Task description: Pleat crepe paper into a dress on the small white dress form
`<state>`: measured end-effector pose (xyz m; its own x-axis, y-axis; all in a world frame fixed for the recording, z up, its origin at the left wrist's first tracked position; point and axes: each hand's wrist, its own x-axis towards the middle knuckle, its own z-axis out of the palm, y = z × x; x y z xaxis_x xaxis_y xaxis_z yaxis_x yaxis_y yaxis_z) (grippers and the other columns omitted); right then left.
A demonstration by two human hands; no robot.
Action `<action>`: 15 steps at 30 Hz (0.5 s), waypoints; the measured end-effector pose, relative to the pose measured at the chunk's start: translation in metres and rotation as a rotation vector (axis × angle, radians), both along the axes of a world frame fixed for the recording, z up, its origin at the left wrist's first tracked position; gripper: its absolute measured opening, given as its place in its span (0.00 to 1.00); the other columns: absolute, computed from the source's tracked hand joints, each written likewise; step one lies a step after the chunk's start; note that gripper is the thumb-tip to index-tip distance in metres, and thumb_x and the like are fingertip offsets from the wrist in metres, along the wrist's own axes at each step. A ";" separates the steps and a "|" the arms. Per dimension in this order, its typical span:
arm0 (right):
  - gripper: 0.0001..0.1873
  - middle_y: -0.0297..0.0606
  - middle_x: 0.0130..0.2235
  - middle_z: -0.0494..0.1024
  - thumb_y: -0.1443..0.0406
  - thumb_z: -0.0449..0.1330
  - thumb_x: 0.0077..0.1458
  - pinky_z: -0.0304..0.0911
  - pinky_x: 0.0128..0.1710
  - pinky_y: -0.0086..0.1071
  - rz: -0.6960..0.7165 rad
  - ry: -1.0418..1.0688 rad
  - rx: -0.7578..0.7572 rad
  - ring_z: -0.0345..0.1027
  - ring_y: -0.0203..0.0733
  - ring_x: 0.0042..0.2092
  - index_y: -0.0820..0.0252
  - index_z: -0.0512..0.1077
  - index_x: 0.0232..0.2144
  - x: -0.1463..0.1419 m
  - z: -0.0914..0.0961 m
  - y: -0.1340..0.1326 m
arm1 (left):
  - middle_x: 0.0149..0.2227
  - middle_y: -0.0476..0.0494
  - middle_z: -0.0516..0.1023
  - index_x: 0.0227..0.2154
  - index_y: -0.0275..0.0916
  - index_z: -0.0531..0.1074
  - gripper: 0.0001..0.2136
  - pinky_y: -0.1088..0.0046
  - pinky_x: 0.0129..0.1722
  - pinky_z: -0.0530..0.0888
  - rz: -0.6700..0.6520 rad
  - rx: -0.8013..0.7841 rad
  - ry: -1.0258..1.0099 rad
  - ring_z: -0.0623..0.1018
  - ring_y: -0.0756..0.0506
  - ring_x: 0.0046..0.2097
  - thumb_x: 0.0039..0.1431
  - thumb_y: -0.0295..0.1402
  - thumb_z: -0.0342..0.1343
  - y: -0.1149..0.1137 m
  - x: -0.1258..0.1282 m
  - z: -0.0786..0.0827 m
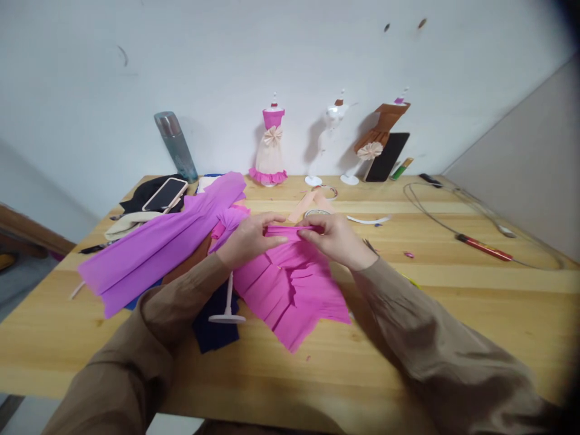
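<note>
Both hands meet over the middle of the table [272, 386], at the top edge of a bright pink pleated cloth [260, 290]. The cloth hangs from that edge toward the near side in fanned folds, its lower outline jagged.

Right hand [339, 241]: thumb and forefinger closed in a pinch on the cloth's folded top edge. Left hand [244, 240]: thumb and fingers somewhat parted at the left end of the same edge, cloth between them; cannot tell how firmly it presses.

Below the left wrist, a white stand [226, 318] with a round foot, its stem running up out of sight behind the hand. Dark blue cloth [211, 338] lies under the foot. To the left, a long purple cloth [163, 248] sprawls over other fabrics; beyond it a phone [165, 194] lies on dark cloth, a bottle [176, 145] behind.

Along the wall, three small dress forms: one in a pink-and-cream dress [272, 151], a bare white form [334, 115], one in a brown dress [385, 127] with a pale pleated rosette. Right of these, a dark panel [395, 154] leans back. Far right, a red-handled tool [484, 248] with a grey cord lies alone. A white strip [368, 220] lies beyond the right hand.
</note>
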<state>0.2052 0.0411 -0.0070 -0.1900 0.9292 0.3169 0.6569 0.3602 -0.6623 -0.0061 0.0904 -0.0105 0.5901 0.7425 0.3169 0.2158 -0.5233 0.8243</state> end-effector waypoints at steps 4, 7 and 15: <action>0.11 0.38 0.32 0.80 0.61 0.63 0.51 0.64 0.33 0.35 0.025 0.314 -0.024 0.70 0.41 0.32 0.60 0.80 0.35 -0.002 0.007 -0.005 | 0.30 0.46 0.83 0.30 0.36 0.80 0.05 0.73 0.35 0.75 0.049 -0.023 -0.100 0.79 0.48 0.33 0.53 0.29 0.59 -0.007 0.002 0.012; 0.10 0.36 0.31 0.79 0.61 0.65 0.50 0.64 0.32 0.34 0.014 0.504 -0.040 0.69 0.39 0.30 0.59 0.79 0.35 -0.002 0.009 -0.007 | 0.27 0.48 0.81 0.29 0.36 0.80 0.05 0.75 0.29 0.72 0.103 -0.129 -0.177 0.76 0.50 0.29 0.53 0.31 0.60 -0.010 0.001 0.018; 0.21 0.35 0.40 0.77 0.62 0.68 0.51 0.64 0.31 0.32 0.021 0.629 0.028 0.66 0.34 0.30 0.53 0.75 0.49 -0.006 0.014 -0.013 | 0.35 0.44 0.84 0.33 0.37 0.82 0.07 0.72 0.41 0.75 0.104 -0.139 -0.264 0.80 0.48 0.38 0.52 0.31 0.61 -0.018 -0.002 0.030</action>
